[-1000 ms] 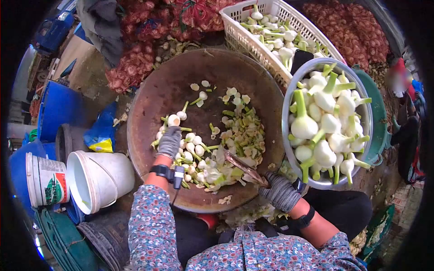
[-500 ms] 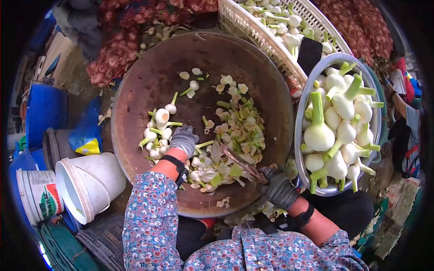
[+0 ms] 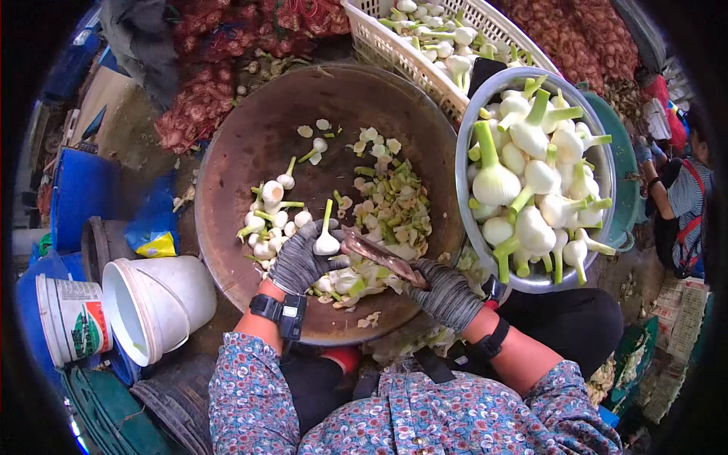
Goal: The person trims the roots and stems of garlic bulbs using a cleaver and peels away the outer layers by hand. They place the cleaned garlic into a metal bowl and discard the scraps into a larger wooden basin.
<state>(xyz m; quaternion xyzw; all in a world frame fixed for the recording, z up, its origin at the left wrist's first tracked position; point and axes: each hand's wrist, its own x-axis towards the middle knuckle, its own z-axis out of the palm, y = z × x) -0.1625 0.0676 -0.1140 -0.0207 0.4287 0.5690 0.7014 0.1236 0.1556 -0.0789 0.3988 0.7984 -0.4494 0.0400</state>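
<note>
My left hand (image 3: 299,262), in a grey glove, pinches a garlic bulb (image 3: 327,243) whose green stem points up. Closed around a knife with a brownish, worn blade (image 3: 383,258), my gloved right hand (image 3: 449,297) keeps its tip beside that bulb. Both hands are over the near part of a wide brown round pan (image 3: 250,144). Inside it, a pile of whole garlic bulbs (image 3: 271,196) lies left of a heap of peeled skins and cut stem pieces (image 3: 394,205).
A metal basin (image 3: 464,189) heaped with trimmed garlic stands at the right, beside a green tub (image 3: 618,182). Behind are a cream plastic crate (image 3: 394,57) of garlic and red net sacks (image 3: 205,98). White buckets (image 3: 171,296) lie left. Another person (image 3: 686,189) sits far right.
My left hand has lifted a garlic bulb from the pile and turned it stem up. My right hand has shifted slightly left with the knife. The view has turned a little.
</note>
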